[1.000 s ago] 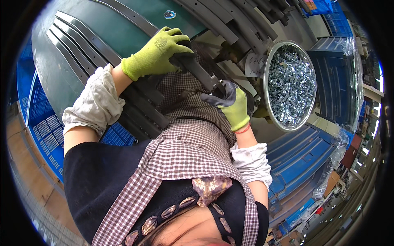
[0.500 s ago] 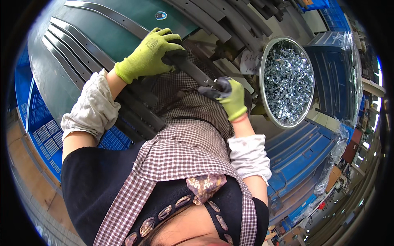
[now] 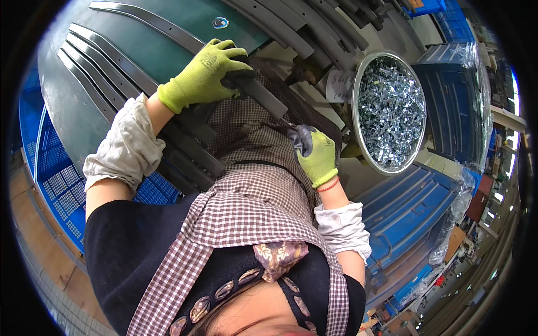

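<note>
My left hand (image 3: 210, 75), in a yellow-green glove with dark palm and fingers, is closed round a long dark strip (image 3: 266, 99). The strip runs from the far left of the green table, under that hand, to a squared end in front of my apron. Just past this end is my right hand (image 3: 315, 155), gloved alike, its dark fingertips pinched together. A small glint shows between the fingertips and the strip's end; what it belongs to is too small to tell. Right of this hand stands a round metal bowl (image 3: 357, 109) filled with small shiny metal clips (image 3: 390, 115).
More dark strips (image 3: 103, 73) lie side by side on the green table (image 3: 134, 47). Further strips (image 3: 302, 31) are stacked at the far side. A handwritten card (image 3: 339, 87) sits beside the bowl. Blue crates (image 3: 59, 173) stand at left, blue bins (image 3: 412, 213) at right.
My right hand has drawn back from the strip's end, toward me and slightly right, uncovering that end. My left hand keeps its hold almost unmoved.
</note>
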`<state>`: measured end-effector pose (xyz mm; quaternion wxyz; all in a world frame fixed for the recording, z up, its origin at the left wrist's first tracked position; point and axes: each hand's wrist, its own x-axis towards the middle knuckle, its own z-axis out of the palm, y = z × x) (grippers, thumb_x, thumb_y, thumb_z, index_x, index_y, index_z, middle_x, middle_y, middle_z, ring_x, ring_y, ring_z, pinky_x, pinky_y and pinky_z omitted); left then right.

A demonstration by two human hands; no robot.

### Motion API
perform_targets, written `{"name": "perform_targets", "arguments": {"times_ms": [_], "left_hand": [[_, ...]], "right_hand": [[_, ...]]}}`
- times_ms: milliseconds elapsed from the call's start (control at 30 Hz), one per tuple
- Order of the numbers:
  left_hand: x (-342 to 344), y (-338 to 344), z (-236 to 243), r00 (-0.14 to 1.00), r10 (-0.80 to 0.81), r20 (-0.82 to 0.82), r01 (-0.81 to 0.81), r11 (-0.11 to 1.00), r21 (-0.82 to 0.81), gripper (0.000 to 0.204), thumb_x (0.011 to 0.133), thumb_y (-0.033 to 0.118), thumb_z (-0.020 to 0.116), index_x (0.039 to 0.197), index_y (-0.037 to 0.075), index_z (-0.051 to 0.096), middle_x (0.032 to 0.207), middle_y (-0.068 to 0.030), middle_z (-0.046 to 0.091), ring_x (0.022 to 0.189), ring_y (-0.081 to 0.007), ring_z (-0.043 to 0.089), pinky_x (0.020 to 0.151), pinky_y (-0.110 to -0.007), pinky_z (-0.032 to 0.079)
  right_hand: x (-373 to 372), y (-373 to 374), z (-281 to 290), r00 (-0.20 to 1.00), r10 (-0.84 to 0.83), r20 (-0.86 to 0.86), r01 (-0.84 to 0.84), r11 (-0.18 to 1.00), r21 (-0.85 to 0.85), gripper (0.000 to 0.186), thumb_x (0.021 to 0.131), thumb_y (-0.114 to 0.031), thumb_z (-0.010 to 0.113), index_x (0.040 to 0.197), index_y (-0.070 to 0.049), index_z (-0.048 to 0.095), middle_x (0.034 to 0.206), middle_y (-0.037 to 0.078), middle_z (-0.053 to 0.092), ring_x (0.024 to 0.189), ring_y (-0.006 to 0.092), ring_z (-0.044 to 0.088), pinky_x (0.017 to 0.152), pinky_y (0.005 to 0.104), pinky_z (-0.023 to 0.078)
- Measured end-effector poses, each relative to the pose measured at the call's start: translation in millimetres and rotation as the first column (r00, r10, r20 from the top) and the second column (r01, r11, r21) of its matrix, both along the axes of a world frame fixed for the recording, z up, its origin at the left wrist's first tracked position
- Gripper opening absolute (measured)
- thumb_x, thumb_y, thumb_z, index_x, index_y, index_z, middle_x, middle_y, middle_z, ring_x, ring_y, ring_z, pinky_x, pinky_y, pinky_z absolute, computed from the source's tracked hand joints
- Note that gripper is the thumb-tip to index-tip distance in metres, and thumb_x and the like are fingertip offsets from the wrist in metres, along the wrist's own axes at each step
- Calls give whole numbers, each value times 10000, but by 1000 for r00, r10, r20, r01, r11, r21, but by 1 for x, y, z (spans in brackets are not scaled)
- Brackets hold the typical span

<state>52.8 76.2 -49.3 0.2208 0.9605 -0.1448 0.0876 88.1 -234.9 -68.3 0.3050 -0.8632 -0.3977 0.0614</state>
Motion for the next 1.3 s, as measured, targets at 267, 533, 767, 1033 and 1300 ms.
{"name": "perform_targets", "arguments": {"times_ms": [267, 533, 767, 1033, 1300], "left_hand": [[1, 2, 5, 998, -19, -56, 20, 1000, 15, 514, 539, 179, 849, 1042, 168, 742, 1138, -40, 628, 1069, -266, 543, 959, -411, 424], [-3, 1, 14, 990, -27, -140, 26, 1000, -10, 527, 546, 164, 843, 1059, 136, 725, 1181, -71, 622, 1126, -287, 539, 975, -417, 444], [-35, 8, 52, 896, 7, -444, -4, 1000, 7, 602, 551, 137, 846, 1131, 93, 689, 1252, -123, 580, 1168, -317, 532, 1002, -428, 459], [69, 36, 21, 897, 165, 409, -302, 906, 297, 514, 762, 149, 738, 1264, 151, 624, 1311, -77, 585, 1196, -270, 558, 1049, -439, 423], [40, 48, 2, 974, 91, 207, -155, 936, 317, 500, 705, 156, 791, 1191, 170, 674, 1312, -78, 579, 1246, -292, 513, 1075, -461, 390]], "right_hand": [[-4, 17, 7, 967, 75, 243, -28, 981, -191, 113, 766, -171, 669, 834, -116, 597, 733, 75, 605, 629, 277, 624, 560, 390, 499], [14, 1, 18, 969, 173, 176, -143, 975, -170, 219, 765, -192, 695, 964, -114, 645, 767, 96, 628, 658, 305, 626, 582, 408, 491], [88, -109, 24, 766, -635, 105, 640, 736, -220, 409, 836, -500, 714, 1060, -157, 727, 780, 76, 689, 710, 256, 677, 645, 388, 520], [152, -142, -3, 760, -522, 387, 649, 571, -504, 276, 844, -269, 668, 1097, -159, 664, 998, 128, 684, 923, 351, 661, 778, 475, 521], [129, -133, 9, 730, -572, 373, 681, 573, -456, 345, 847, -319, 693, 1154, -164, 662, 990, 113, 708, 944, 345, 670, 790, 458, 522]]}}
